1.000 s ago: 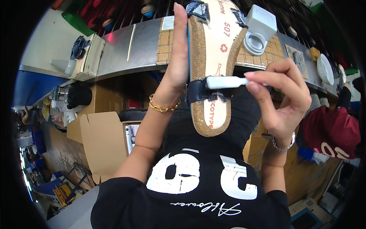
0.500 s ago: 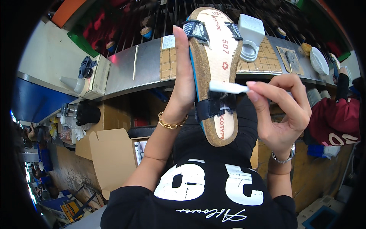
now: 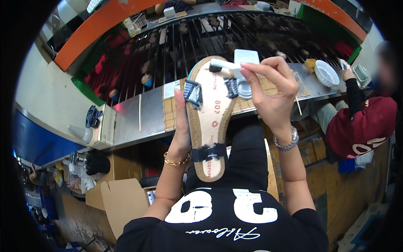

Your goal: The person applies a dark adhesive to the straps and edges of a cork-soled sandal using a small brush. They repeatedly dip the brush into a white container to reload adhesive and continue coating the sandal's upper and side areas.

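Note:
My left hand [image 3: 181, 130] grips the left edge of an unfinished sandal sole [image 3: 211, 132], its thumb pointing up along the side. The sole has a cork rim, a pale underside with red print, and dark strap ends folded onto it near both ends. Between the thumb and fingers of my right hand [image 3: 275, 90] is a small white-handled brush [image 3: 225, 64]. Its dark bristles rest at the far, rounded end of the sole. Behind my right hand, a white container [image 3: 247, 56] with a round opening stands partly hidden on the bench.
A metal bench [image 3: 155, 115] runs ahead of me, with a tan gridded board [image 3: 168, 111] on it. Beyond lies a dark slatted conveyor [image 3: 168, 54] carrying several shoe parts. A white bowl [image 3: 326, 74] sits to the right, near a co-worker in a maroon top [image 3: 363, 130]. An open cardboard box [image 3: 124, 199] is lower left.
The brush has gone from the strap near me to the far end of the sole. The sole appears lower and farther left, and the view now takes in more of the conveyor.

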The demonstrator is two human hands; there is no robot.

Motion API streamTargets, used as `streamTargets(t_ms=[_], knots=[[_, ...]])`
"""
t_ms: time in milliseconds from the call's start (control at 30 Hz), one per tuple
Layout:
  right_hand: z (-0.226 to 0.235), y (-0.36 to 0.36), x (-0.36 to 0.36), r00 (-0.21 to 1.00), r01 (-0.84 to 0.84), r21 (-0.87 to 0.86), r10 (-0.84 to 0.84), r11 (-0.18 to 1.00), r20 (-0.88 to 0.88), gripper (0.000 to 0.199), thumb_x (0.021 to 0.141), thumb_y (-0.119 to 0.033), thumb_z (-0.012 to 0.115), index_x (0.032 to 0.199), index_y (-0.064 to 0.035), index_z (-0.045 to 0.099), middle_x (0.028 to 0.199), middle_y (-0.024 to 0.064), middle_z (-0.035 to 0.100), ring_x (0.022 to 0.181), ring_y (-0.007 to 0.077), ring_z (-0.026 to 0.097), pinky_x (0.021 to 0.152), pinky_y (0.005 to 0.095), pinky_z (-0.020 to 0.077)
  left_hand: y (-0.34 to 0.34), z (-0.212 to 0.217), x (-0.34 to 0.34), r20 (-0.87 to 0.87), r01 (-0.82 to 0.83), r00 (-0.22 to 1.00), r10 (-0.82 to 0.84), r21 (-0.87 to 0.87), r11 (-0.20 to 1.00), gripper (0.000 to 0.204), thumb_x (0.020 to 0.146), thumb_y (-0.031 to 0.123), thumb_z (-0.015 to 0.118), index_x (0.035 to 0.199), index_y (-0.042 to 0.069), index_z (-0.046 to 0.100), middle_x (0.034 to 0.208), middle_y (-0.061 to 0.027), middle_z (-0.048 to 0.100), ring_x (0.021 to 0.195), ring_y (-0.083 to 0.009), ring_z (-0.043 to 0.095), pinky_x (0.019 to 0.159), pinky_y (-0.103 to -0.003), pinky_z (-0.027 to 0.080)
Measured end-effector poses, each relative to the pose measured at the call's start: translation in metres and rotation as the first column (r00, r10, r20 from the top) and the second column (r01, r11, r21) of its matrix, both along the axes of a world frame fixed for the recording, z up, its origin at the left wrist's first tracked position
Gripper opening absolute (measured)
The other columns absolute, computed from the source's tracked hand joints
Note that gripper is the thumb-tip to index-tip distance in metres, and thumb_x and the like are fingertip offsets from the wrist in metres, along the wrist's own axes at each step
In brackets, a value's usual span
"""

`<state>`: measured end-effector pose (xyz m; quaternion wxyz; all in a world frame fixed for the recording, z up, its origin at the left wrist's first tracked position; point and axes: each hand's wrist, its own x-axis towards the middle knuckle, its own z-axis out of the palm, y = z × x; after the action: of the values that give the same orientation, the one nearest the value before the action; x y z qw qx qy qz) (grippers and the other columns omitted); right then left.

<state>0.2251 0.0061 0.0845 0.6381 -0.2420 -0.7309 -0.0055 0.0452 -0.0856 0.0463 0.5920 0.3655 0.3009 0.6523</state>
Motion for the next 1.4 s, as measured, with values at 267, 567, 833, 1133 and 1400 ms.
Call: streamTargets(t_ms=[267, 567, 833, 1133, 1400], knots=[[-0.031, 0.005, 0.034, 0.964, -0.236, -0.391, 0.265, 0.89, 0.022, 0.021, 0.074, -0.002, 0.083, 0.093, -0.0096, 0.081, 0.08, 0.0045, 0.062, 0.071, 0.0148, 0.059, 0.065, 0.0268, 0.0436, 0.061, -0.031, -0.047, 0.176, 0.119, 0.979, -0.103, -0.08, 0.99, 0.072, 0.105, 0.06, 0.033, 0.146, 0.003, 0.045, 0.136, -0.0163, 0.059, 0.12, -0.0233, 0.064, 0.098, -0.039, 0.057], [-0.094, 0.077, 0.086, 0.882, -0.453, -0.702, 0.165, 0.55, -0.44, 0.013, 0.088, 0.002, 0.073, 0.101, 0.0038, 0.075, 0.088, 0.0026, 0.062, 0.077, 0.0078, 0.051, 0.067, 0.0205, 0.0389, 0.22, -0.093, -0.12, 0.597, 0.213, 0.794, -0.115, -0.096, 0.972, 0.059, 0.096, 0.054, 0.06, 0.13, 0.005, 0.058, 0.115, -0.016, 0.067, 0.106, -0.0298, 0.067, 0.089, -0.039, 0.06], [-0.126, 0.113, 0.076, 0.836, -0.543, -0.741, 0.169, 0.396, -0.522, 0.011, 0.091, 0.0, 0.071, 0.101, 0.0037, 0.075, 0.088, 0.0032, 0.062, 0.076, 0.0085, 0.051, 0.067, 0.0224, 0.0393, 0.371, -0.169, -0.189, 0.699, -0.039, 0.619, 0.357, -0.428, 0.903, 0.055, 0.088, 0.06, 0.068, 0.117, 0.014, 0.065, 0.11, -0.0088, 0.068, 0.098, -0.0266, 0.068, 0.087, -0.036, 0.059], [-0.123, 0.131, 0.079, 0.5, -0.866, -0.5, 0.017, -0.006, -0.866, 0.042, 0.107, -0.021, 0.046, 0.136, 0.0086, 0.051, 0.088, 0.0074, 0.06, 0.072, 0.0115, 0.051, 0.064, 0.0251, 0.0413, 0.388, -0.199, -0.164, 0.592, -0.307, 0.406, 0.696, -0.629, 0.714, 0.052, 0.093, 0.034, 0.052, 0.134, 0.002, 0.052, 0.134, -0.0257, 0.053, 0.123, -0.0443, 0.054, 0.103, -0.056, 0.05], [-0.116, 0.139, 0.087, 0.015, -0.95, -0.015, 0.001, -0.313, -1.0, 0.042, 0.11, -0.022, 0.033, 0.138, 0.005, 0.048, 0.094, 0.0131, 0.058, 0.069, 0.0128, 0.046, 0.062, 0.026, 0.0413, 0.379, -0.216, -0.206, 0.696, -0.193, 0.37, 0.616, -0.591, 0.783, 0.074, 0.082, 0.041, 0.062, 0.14, -0.002, 0.044, 0.14, -0.0316, 0.04, 0.129, -0.0488, 0.043, 0.106, -0.058, 0.048]])
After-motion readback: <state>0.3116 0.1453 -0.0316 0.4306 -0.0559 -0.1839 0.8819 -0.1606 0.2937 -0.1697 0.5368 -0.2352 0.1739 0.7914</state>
